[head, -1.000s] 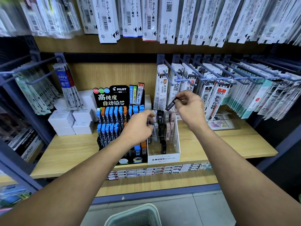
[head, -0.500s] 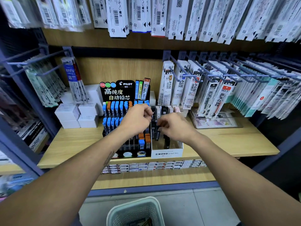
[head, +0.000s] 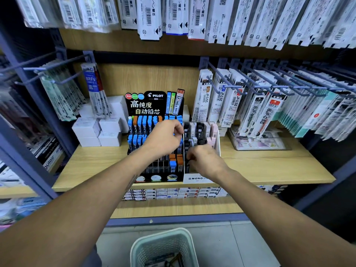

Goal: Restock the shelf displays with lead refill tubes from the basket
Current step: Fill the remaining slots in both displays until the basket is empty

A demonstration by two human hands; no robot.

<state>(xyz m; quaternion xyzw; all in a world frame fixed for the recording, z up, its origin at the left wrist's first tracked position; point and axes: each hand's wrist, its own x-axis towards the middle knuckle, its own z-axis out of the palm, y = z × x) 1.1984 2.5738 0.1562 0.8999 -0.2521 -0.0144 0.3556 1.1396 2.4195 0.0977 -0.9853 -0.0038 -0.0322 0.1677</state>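
The black Pilot lead display (head: 154, 105) stands on the wooden shelf (head: 269, 166), filled with blue and orange capped tubes. To its right stands the clear and white MONO display (head: 194, 178), holding black, white and pink lead refill tubes (head: 200, 130). My right hand (head: 206, 160) is down in the MONO display's front rows and pinches a dark lead refill tube (head: 189, 158), mostly hidden by the fingers. Fingers curled, my left hand (head: 165, 137) hovers at the seam between both displays; what it holds is hidden. The pale green basket (head: 135, 247) sits on the floor below.
White boxes (head: 98, 132) are stacked left of the Pilot display. Metal hooks with hanging refill packs (head: 250, 105) jut out at the right and left, above the shelf. A clear tray (head: 258, 143) lies at the right. Small boxes (head: 173, 193) line the lower shelf.
My right hand came down from near the hooks with the dark tube and now reaches into the MONO display's front rows. The left hand stayed by the displays' seam.
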